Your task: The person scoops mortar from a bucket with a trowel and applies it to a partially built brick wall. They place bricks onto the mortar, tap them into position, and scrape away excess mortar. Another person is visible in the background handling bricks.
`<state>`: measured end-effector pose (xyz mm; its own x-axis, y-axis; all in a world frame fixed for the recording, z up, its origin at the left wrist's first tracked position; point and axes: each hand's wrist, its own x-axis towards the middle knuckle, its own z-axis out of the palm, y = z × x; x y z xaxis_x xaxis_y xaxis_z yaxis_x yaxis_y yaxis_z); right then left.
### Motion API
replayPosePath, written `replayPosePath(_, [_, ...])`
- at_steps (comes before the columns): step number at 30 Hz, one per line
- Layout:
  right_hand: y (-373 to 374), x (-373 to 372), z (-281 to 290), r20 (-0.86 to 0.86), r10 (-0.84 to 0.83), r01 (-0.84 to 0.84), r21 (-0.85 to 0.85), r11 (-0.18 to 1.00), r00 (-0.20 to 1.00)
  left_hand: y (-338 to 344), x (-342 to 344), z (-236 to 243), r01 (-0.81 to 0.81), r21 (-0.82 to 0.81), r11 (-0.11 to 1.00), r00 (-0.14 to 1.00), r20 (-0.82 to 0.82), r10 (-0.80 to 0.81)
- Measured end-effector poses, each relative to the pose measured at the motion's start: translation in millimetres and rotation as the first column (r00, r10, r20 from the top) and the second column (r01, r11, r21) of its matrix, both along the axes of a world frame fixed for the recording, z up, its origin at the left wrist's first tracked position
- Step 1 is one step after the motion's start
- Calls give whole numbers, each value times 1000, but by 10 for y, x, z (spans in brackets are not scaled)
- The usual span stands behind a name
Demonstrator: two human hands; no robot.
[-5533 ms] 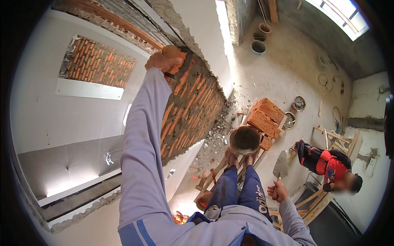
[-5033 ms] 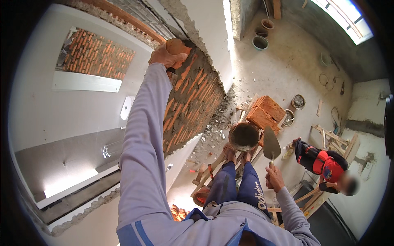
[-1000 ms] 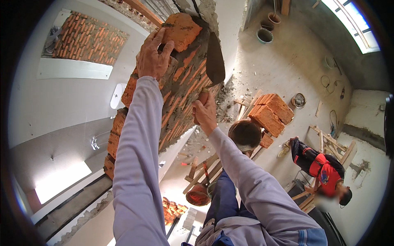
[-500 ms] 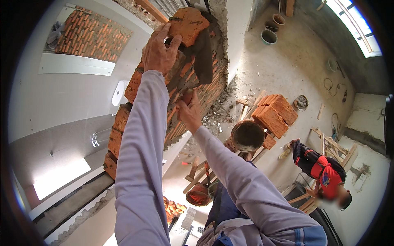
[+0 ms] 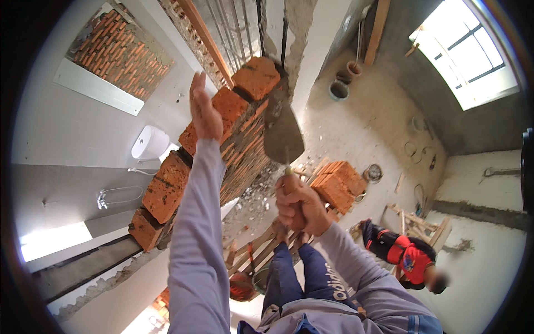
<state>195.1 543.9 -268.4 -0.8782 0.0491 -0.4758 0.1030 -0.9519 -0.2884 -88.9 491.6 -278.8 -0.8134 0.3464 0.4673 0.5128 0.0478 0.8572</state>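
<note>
A row of orange bricks tops the brick wall [image 5: 245,153] running up the middle of the view. Its farthest brick [image 5: 256,78] sits at the wall's end, with a small gap before the neighbouring brick [image 5: 229,106]. Beside that neighbour, on the wall's left side, my left hand [image 5: 206,114] is stretched out flat and holds nothing. My right hand [image 5: 303,206] is wrapped round the handle of a trowel [image 5: 283,136]. The trowel's blade points away from me, right of the wall, and is smeared with grey mortar.
A stack of bricks [image 5: 336,186] stands to the right. Farther off are buckets [image 5: 339,89]. A person in red and black [image 5: 409,256] is at the right by a wooden trestle [image 5: 414,222]. Left of the wall hangs a white bathroom fixture [image 5: 150,142]. Rubble lies along the wall's foot.
My left hand has let go of the farthest brick and come back nearer along the wall. My right hand has drawn the trowel away from the wall, to the right. The view has shifted.
</note>
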Motion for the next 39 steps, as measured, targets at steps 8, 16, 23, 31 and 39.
replayPosePath(8, [1044, -660, 207, 242, -59, -249, 950, -189, 969, -1579, 1931, 93, 171, -83, 982, 889, 442, -117])
replayPosePath(16, [1091, -864, 102, 48, -96, -93, 835, -542, 994, -3264, 3757, -1040, 458, -310, 833, 538, 843, 17])
replayPosePath(23, [1247, -1195, 226, 392, -149, -413, 776, -476, 908, -3917, 4705, -2668, 834, -193, 518, 187, 980, 63])
replayPosePath(31, [857, 722, -68, 477, -46, -462, 818, -342, 878, -3483, 5091, -2623, 924, -70, 375, 107, 991, -79])
replayPosePath(39, [243, 2580, -3388, 963, 87, -845, 265, -465, 255, -2992, 4909, -2491, 839, -538, 81, 533, 843, 74])
